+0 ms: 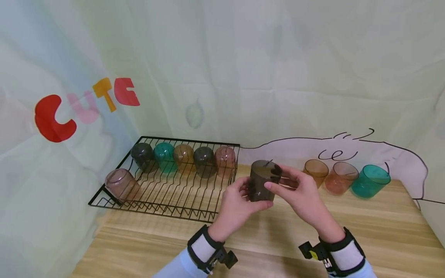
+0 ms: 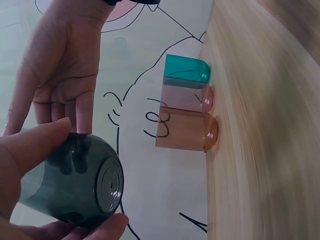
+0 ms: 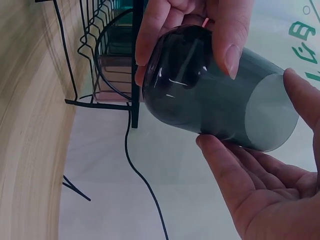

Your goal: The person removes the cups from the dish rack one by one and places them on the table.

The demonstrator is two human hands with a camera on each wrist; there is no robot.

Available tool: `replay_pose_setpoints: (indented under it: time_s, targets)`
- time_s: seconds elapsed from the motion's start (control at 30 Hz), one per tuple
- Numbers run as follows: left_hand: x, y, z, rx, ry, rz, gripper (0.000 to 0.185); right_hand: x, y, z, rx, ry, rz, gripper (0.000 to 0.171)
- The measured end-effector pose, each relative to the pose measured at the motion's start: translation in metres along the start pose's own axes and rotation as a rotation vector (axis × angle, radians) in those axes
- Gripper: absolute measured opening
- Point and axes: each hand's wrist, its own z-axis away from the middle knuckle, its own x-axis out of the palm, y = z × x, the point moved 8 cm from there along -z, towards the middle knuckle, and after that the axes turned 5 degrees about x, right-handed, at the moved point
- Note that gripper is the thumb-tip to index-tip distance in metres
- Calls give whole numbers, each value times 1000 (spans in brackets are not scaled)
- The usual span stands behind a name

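Note:
Both hands hold a dark grey glass cup (image 1: 261, 185) above the table, its mouth facing up in the head view. My left hand (image 1: 237, 200) grips it low on the left side, thumb near the base. On the other side, my right hand (image 1: 301, 194) pinches the cup near the rim between thumb and fingers. The cup's rounded base shows in the left wrist view, where the glass (image 2: 82, 175) lies between the thumb and fingers. In the right wrist view the see-through wall (image 3: 205, 95) has fingers of both hands against it.
A black wire rack (image 1: 167, 208) at left bears several upside-down cups along its back and a pinkish cup (image 1: 122, 185) at its front left corner. Right of the hands stand an amber cup (image 1: 315, 173), a pink cup (image 1: 340, 179) and a teal cup (image 1: 370, 183) on the wooden table (image 1: 389, 227).

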Motion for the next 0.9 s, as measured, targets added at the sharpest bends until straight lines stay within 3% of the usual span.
replay_pose_setpoints:
  time_s: [0.33, 0.63, 0.9]
  targets:
    - [-12, 8, -5, 14, 8, -74, 81, -12, 19, -7, -3, 93, 29, 68]
    - [-36, 9, -6, 29, 66, -120, 65, -20, 65, -23, 42, 216, 61, 77]
    - [-48, 14, -6, 47, 102, -120, 54, -27, 100, -30, 78, 329, 23, 80]
